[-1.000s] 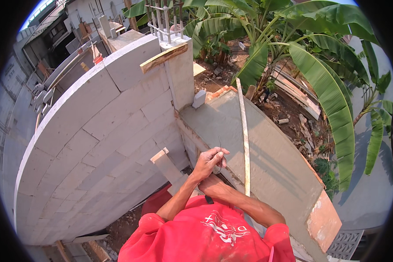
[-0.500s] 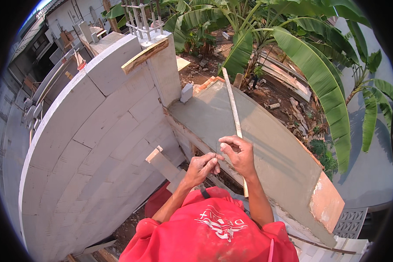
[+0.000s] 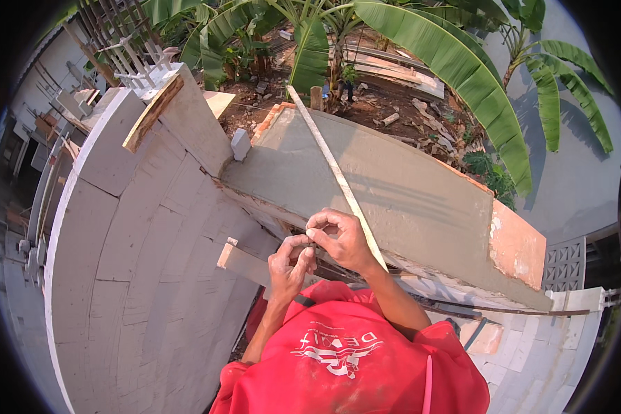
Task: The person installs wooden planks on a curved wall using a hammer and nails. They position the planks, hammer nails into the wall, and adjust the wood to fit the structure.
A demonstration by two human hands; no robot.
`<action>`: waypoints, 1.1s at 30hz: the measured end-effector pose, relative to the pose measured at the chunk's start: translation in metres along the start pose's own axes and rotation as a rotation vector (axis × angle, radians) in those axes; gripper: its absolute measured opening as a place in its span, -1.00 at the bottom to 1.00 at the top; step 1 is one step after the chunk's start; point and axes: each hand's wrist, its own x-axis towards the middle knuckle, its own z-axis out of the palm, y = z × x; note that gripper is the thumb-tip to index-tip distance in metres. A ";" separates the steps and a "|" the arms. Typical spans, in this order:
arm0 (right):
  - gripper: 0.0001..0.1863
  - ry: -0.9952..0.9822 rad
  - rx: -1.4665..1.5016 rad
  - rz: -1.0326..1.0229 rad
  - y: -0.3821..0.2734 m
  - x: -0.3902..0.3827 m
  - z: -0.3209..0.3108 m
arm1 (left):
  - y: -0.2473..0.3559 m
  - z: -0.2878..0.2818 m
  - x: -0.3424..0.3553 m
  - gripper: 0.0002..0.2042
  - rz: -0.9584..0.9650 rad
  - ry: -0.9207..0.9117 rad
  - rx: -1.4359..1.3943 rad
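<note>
Both hands meeting just at the near edge of the grey rendered slab (image 3: pixel 393 186), directly in front of the chest. Left hand (image 3: pixel 291 265) curled narrow, fingertips pinched on something small and dark, too small to identify; possibly a string end or a nail. Right hand (image 3: pixel 338 238) also closed to a narrow pinch, fingertips touching the left's, working the same small item. Long pale straightedge (image 3: pixel 331 165) lying lengthwise on the slab, running from just beside the right hand away toward the slab's far end, untouched by either hand. Short timber offcut (image 3: pixel 245 262) projecting from below the slab's near edge, just left of the left hand. White block wall (image 3: pixel 145 262) dropping away left of the slab; wooden board (image 3: pixel 152 114) on the wall top beyond the slab's far left corner. Banana leaves (image 3: pixel 462 76) and rubble past the slab's far side. Judgement on doing the fiddly two-handed step well: keep elbows close, keep the pinch over the slab edge rather than over the drop to the left, so a slip lands on the slab; avoid nudging the straightedge with the right wrist; keep weight back from the edge, footing not visible.
</note>
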 end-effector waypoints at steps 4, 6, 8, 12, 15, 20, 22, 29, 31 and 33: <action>-0.84 0.050 -0.016 -0.053 0.003 -0.017 0.010 | -0.013 0.002 -0.004 -0.84 0.075 0.111 0.107; -0.87 0.138 -0.084 -0.238 0.005 -0.024 0.011 | -0.021 0.004 -0.005 -0.82 0.062 0.054 0.036; -0.89 0.161 -0.082 -0.318 0.007 -0.030 0.008 | -0.026 0.006 -0.007 -0.81 0.048 0.032 -0.002; -0.91 0.059 -0.012 -0.317 0.015 -0.036 -0.011 | -0.027 0.004 -0.002 -0.77 0.039 -0.077 0.034; -0.90 0.032 0.129 -0.179 0.020 -0.039 -0.025 | -0.027 0.007 0.003 -0.75 -0.011 -0.155 0.020; -0.91 0.133 -0.169 -0.328 0.021 -0.036 -0.033 | -0.025 0.017 0.013 -0.78 -0.106 -0.105 0.080; -0.91 0.201 -0.315 -0.461 0.021 -0.034 -0.033 | -0.019 0.018 0.016 -0.77 -0.116 -0.130 0.120; -0.85 0.367 -0.715 -0.754 0.028 -0.039 -0.034 | -0.008 0.032 0.014 -0.79 -0.258 -0.104 -0.085; -0.84 0.423 -0.690 -0.757 0.030 -0.041 -0.029 | -0.008 0.034 0.014 -0.81 -0.243 -0.089 -0.122; -0.82 0.480 -0.612 -0.715 0.030 -0.044 -0.021 | -0.008 0.034 0.014 -0.82 -0.288 -0.059 -0.195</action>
